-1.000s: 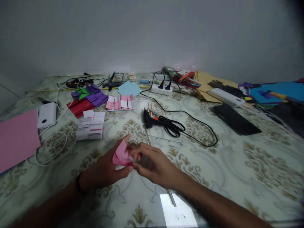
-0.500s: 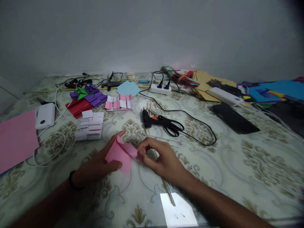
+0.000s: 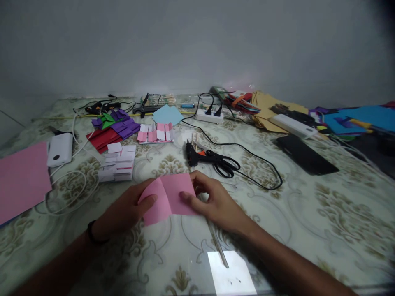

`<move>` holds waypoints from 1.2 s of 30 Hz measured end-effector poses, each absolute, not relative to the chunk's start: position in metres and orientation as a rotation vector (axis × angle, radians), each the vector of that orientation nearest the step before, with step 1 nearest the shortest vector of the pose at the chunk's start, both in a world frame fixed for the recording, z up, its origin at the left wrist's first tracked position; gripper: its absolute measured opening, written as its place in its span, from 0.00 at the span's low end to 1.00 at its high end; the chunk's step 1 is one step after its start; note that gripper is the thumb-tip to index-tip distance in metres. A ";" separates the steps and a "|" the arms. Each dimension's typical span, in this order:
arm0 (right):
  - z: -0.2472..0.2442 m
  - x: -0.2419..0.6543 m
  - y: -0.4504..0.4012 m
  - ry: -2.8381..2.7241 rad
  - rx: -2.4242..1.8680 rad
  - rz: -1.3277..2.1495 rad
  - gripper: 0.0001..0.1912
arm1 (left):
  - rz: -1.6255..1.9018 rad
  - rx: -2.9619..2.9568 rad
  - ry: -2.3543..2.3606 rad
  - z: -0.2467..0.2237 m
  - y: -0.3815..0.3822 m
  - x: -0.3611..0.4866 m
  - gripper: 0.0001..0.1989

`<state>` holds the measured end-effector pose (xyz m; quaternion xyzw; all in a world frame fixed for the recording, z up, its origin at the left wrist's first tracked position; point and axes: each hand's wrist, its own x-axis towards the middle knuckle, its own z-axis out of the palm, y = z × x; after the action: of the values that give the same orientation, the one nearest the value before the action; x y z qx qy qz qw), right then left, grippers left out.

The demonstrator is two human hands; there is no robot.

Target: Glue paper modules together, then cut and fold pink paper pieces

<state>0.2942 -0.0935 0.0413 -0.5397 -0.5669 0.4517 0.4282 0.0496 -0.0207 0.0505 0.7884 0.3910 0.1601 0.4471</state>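
Creased pink paper (image 3: 171, 195) between left hand (image 3: 135, 205) and right hand (image 3: 212, 199), thumbs on top

Your place: a tabletop craft area, indoors; patterned table cover (image 3: 296, 230), glue gun (image 3: 197, 156), coloured paper (image 3: 168, 115), power strip (image 3: 210, 116), plain wall (image 3: 185, 49). Home or workshop: cannot tell.

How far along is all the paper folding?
Already folded: the stacked white paper pieces with pink edges and the purple paper strips. In hand: a small pink paper piece, creased down the middle, held by left hand and right hand. Perhaps left: the large flat pink paper sheet, which looks unfolded. I can't tell how many more are wanted.
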 end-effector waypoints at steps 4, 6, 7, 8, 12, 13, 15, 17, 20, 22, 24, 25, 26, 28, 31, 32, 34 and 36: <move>0.040 0.294 -0.094 -1.448 -1.381 1.140 0.12 | 0.330 2.009 0.972 0.055 -0.020 0.052 0.17; 0.037 0.295 -0.094 -1.403 -1.354 1.196 0.13 | 0.356 1.989 0.984 0.057 -0.021 0.052 0.17; 0.036 0.295 -0.094 -1.371 -1.333 1.240 0.13 | 0.372 1.963 0.993 0.057 -0.022 0.053 0.17; 0.035 0.296 -0.094 -1.339 -1.311 1.284 0.14 | 0.398 1.933 1.004 0.057 -0.022 0.053 0.16; 0.034 0.298 -0.093 -1.239 -1.231 1.389 0.15 | 0.502 1.830 0.992 0.054 -0.021 0.051 0.15; 0.034 0.298 -0.093 -1.229 -1.215 1.393 0.15 | 0.510 1.800 0.980 0.053 -0.020 0.050 0.14; 0.034 0.300 -0.092 -1.237 -1.182 1.367 0.13 | 0.505 1.721 0.967 0.052 -0.019 0.049 0.14; 0.033 0.302 -0.090 -1.268 -1.141 1.330 0.10 | 0.523 1.645 0.951 0.053 -0.019 0.049 0.13; 0.032 0.305 -0.089 -1.269 -1.099 1.327 0.09 | 0.603 1.566 0.933 0.058 -0.019 0.051 0.09; 0.034 0.307 -0.090 -1.260 -1.106 1.315 0.08 | 0.615 1.528 0.946 0.062 -0.020 0.052 0.08; 0.036 0.308 -0.090 -1.284 -1.124 1.276 0.09 | 0.589 1.528 0.951 0.064 -0.020 0.053 0.09; 0.037 0.308 -0.091 -1.301 -1.130 1.257 0.09 | 0.584 1.538 0.938 0.065 -0.020 0.052 0.10; 0.038 0.309 -0.091 -1.311 -1.132 1.247 0.10 | 0.586 1.546 0.919 0.065 -0.020 0.051 0.11; 0.038 0.310 -0.091 -1.301 -1.113 1.257 0.12 | 0.614 1.528 0.873 0.064 -0.020 0.048 0.14; 0.035 0.312 -0.090 -1.300 -1.045 1.282 0.17 | 0.659 1.450 0.834 0.060 -0.020 0.044 0.19; 0.033 0.313 -0.089 -1.321 -1.031 1.278 0.20 | 0.680 1.426 0.834 0.058 -0.020 0.044 0.20; 0.033 0.314 -0.089 -1.372 -1.045 1.257 0.21 | 0.735 1.377 0.834 0.056 -0.021 0.045 0.23; 0.034 0.313 -0.089 -1.391 -1.113 1.231 0.21 | 0.767 1.343 0.835 0.053 -0.021 0.046 0.27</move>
<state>0.3130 -0.0888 0.0344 -0.4539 -0.5674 0.5022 0.4689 0.0464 -0.0208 0.0532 0.5884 0.3657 0.3358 0.6382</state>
